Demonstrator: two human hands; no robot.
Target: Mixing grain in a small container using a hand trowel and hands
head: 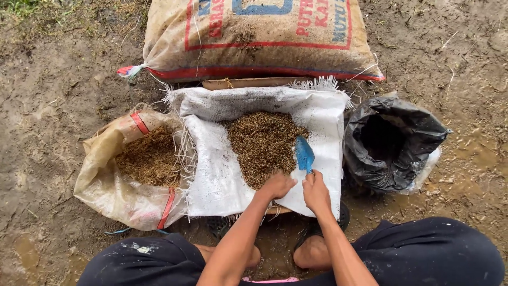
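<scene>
Bare, muddy ground, wet and brown, strewn with bits of straw, with a patch of grass at the far left corner. Lying directly on it: a large stuffed woven sack with red and blue print at the far side; just in front, a flattened white woven sack spread as a mat, frayed at the edges, bearing a heap of brown husk-like grain; touching its left edge, an open tan sack holding more of the same material; just beside its right edge, an open black plastic bag. At the near side, two bare feet on the mud.
</scene>
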